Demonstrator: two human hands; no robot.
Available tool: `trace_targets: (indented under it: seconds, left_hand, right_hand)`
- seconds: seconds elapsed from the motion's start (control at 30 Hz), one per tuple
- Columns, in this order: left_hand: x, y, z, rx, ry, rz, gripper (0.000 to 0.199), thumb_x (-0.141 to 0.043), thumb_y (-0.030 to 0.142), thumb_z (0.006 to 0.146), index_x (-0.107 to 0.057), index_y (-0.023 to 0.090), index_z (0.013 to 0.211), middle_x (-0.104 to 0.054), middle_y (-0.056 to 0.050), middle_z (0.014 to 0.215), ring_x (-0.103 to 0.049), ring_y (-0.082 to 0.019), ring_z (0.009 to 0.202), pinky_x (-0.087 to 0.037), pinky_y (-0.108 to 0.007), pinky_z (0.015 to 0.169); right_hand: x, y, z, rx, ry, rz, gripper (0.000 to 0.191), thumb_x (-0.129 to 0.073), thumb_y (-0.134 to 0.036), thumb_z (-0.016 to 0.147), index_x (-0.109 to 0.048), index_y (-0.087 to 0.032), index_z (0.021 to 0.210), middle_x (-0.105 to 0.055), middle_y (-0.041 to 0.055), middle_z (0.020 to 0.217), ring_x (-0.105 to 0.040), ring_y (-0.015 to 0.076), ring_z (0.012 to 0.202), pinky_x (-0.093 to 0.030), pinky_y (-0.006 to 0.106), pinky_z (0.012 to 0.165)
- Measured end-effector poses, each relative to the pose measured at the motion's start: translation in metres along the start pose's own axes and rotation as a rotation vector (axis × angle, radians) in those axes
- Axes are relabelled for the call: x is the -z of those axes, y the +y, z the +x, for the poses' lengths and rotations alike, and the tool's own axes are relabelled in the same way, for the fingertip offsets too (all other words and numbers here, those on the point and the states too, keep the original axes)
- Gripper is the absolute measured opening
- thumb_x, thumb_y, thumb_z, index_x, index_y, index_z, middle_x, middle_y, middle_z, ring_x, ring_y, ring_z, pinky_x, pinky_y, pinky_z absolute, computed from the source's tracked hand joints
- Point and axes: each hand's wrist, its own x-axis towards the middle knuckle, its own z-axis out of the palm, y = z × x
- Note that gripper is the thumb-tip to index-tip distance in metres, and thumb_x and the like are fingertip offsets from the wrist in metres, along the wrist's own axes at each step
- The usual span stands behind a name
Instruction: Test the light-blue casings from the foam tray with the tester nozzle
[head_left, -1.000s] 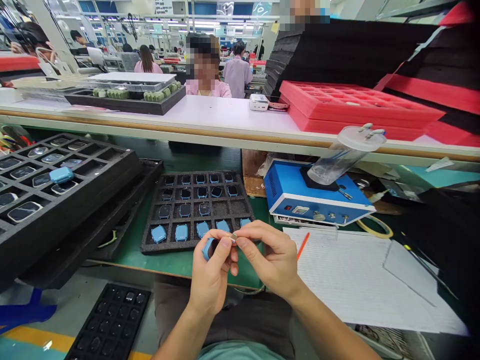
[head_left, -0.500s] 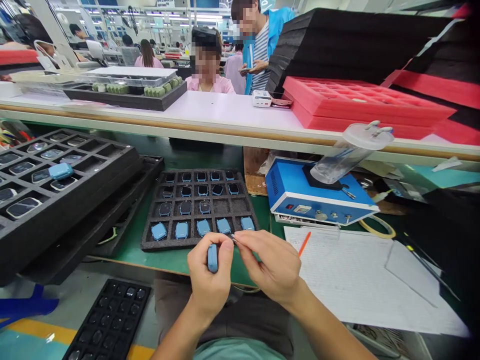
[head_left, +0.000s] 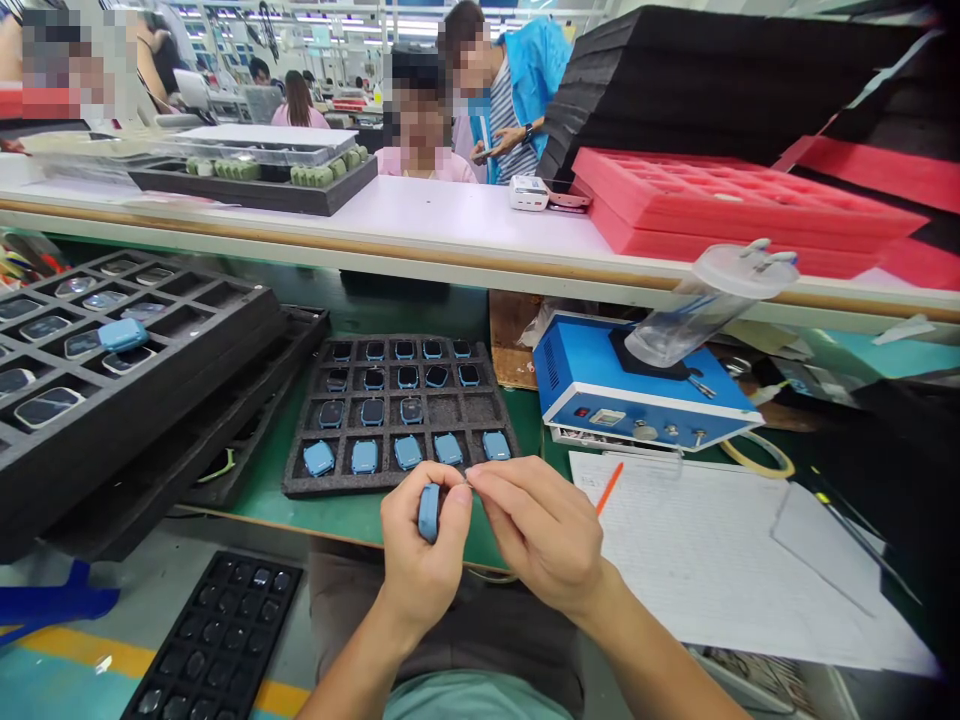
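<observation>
Head view, near to far. Left hand (head_left: 422,560) grips a small blue casing (head_left: 429,511) edge-up between thumb and fingers, held over the lap just short of the tabletop (head_left: 337,515) edge. Right hand (head_left: 541,530) has thumb and forefinger pinched together at the casing's upper corner; something tiny may sit between the tips, too small to tell. Judgement: fine fitting work, so best to hold the casing steady in the left grip and make only small moves at the right fingertips; anything that slips would drop to the lap or to the floor.

Below left, a dark tray (head_left: 217,640) of parts lies at floor level. Just beyond the hands, a black foam tray (head_left: 300,470) carries rows of like blue pieces, the nearest row face-down. To the right, lined paper (head_left: 712,560) with an orange pen (head_left: 607,488). Left, stacked black trays (head_left: 187,350) with glass-faced parts crowd that side. Farther right, a blue control box (head_left: 600,385) bears a clear tilted cylinder (head_left: 697,310). Above, a white shelf (head_left: 420,225) holds red foam trays (head_left: 720,205); people work behind it.
</observation>
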Motion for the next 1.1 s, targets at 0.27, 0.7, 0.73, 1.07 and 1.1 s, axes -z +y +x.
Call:
trace_targets:
  seconds: [0.27, 0.7, 0.73, 1.07, 1.1]
  left_hand:
    - [-0.0006, 0.0006, 0.0025, 0.052, -0.013, -0.048, 0.022, -0.061, 0.036, 0.092, -0.059, 0.02, 0.077, -0.042, 0.006, 0.054, -0.038, -0.01, 0.048, -0.034, -0.024, 0.051]
    - [-0.0027, -0.0036, 0.0046, 0.166, -0.065, -0.184, 0.023, -0.063, 0.039, 0.091, -0.057, 0.02, 0.079, -0.04, 0.007, 0.053, -0.034, -0.009, 0.047, -0.028, -0.022, 0.045]
    - [-0.003, -0.0034, 0.0044, 0.172, -0.07, -0.195, 0.024, -0.063, 0.04, 0.091, -0.057, 0.02, 0.079, -0.04, 0.007, 0.053, -0.033, -0.009, 0.046, -0.028, -0.022, 0.045]
    - [-0.0009, -0.0063, 0.0017, 0.121, -0.077, -0.213, 0.028, -0.058, 0.04, 0.095, -0.054, 0.02, 0.075, -0.039, 0.006, 0.055, -0.033, -0.009, 0.048, -0.027, -0.023, 0.046]
    - [-0.0005, -0.0057, 0.0019, 0.114, -0.076, -0.204, 0.028, -0.058, 0.039, 0.095, -0.053, 0.02, 0.074, -0.039, 0.006, 0.055, -0.033, -0.009, 0.048, -0.027, -0.023, 0.046]
  right_hand:
    - [-0.0002, -0.002, 0.0007, 0.014, -0.009, 0.001, 0.032, -0.059, -0.001, 0.092, -0.069, -0.016, 0.118, -0.078, 0.0133, 0.093, -0.074, 0.0226, 0.083, -0.062, 0.034, 0.068]
    - [-0.0002, -0.0065, 0.0009, -0.011, -0.001, 0.017, 0.039, -0.057, -0.002, 0.094, -0.067, -0.02, 0.126, -0.079, 0.0103, 0.094, -0.075, 0.0214, 0.083, -0.062, 0.033, 0.068]
    - [0.0, -0.0068, 0.0015, -0.012, -0.003, 0.013, 0.038, -0.057, -0.002, 0.093, -0.067, -0.02, 0.126, -0.079, 0.0102, 0.094, -0.075, 0.0214, 0.083, -0.062, 0.033, 0.068]
    - [-0.0037, -0.0041, -0.0006, 0.007, -0.023, -0.001, 0.035, -0.058, 0.001, 0.091, -0.068, -0.016, 0.119, -0.078, 0.013, 0.095, -0.072, 0.0225, 0.085, -0.062, 0.035, 0.07]
    - [-0.0039, -0.0043, -0.0005, 0.01, -0.028, -0.002, 0.035, -0.057, 0.001, 0.091, -0.068, -0.016, 0.119, -0.078, 0.013, 0.095, -0.072, 0.0225, 0.085, -0.062, 0.035, 0.07]
